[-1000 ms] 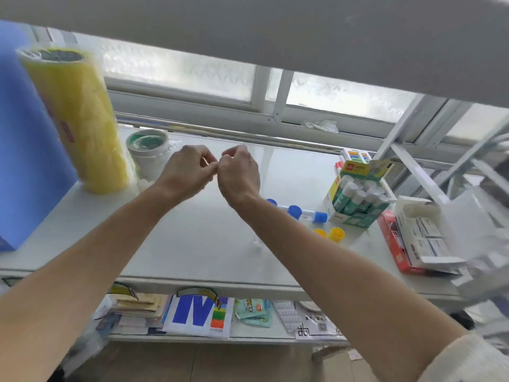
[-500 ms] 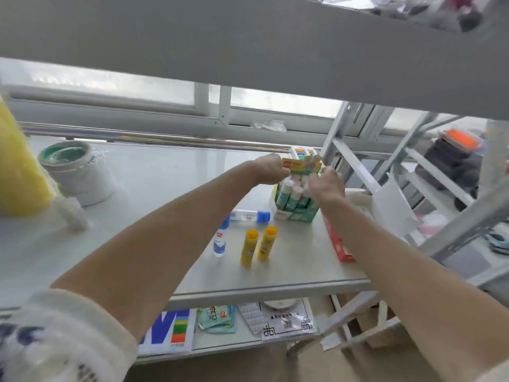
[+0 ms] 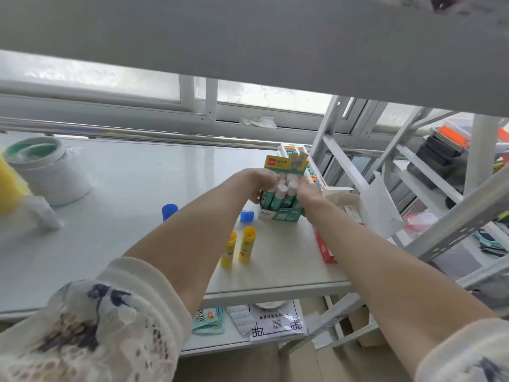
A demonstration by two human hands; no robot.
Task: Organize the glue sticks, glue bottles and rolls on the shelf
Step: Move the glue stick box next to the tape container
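A green display box of glue sticks (image 3: 279,215) stands at the right end of the white shelf (image 3: 132,194); its white-capped sticks point up. My left hand (image 3: 257,180) grips the box's left side and my right hand (image 3: 308,193) grips its right side. Two yellow glue sticks (image 3: 239,246) stand upright in front of the box. Two blue-capped glue bottles (image 3: 170,211) are partly hidden behind my left forearm. A white tape roll (image 3: 46,169) with a green core and a yellow roll (image 3: 8,188) sit at the far left.
A red box (image 3: 325,248) and an open white carton (image 3: 347,202) lie right of the glue box, with an abacus-like bead toy (image 3: 305,158) behind it. A metal rack (image 3: 440,221) stands to the right. An upper shelf board (image 3: 248,37) hangs overhead; packets lie on the lower shelf (image 3: 248,323).
Both hands went from the shelf's middle to the right end and closed around the glue stick box. My view swung right, pushing the rolls toward the left edge.
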